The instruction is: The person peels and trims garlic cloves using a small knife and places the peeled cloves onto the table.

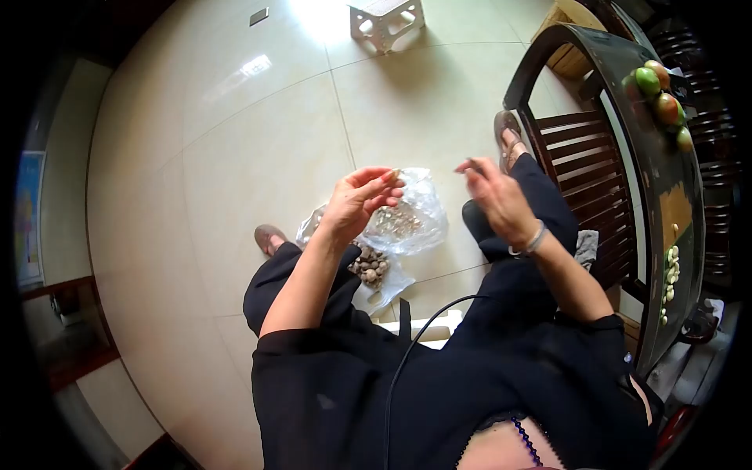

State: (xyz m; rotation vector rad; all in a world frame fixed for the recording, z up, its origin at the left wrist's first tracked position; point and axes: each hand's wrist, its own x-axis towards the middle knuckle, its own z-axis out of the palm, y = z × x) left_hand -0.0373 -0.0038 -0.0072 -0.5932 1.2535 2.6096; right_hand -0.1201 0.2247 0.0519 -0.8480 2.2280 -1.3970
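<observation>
My left hand (364, 200) is raised over the plastic bags, with thumb and index finger pinched on a small pale piece (396, 174). Its other fingers curl loosely. To the right, my right hand (500, 202) hovers at about the same height, fingers bent together around something small and dark at the fingertips, too blurred to name. Beneath the hands, a clear plastic bag (429, 205) lies spread on the floor, holding pale brown scraps (395, 222). Nearer my legs, another plastic bag (385, 298) contains several round brown lumps (371, 269).
At my right stands a dark table (607, 66) bearing mangoes (648, 81) and a row of small pale pieces (672, 274). A slatted wooden bench (580, 157) is beside it. A white stool (384, 22) stands farther ahead on the tiled floor (235, 196).
</observation>
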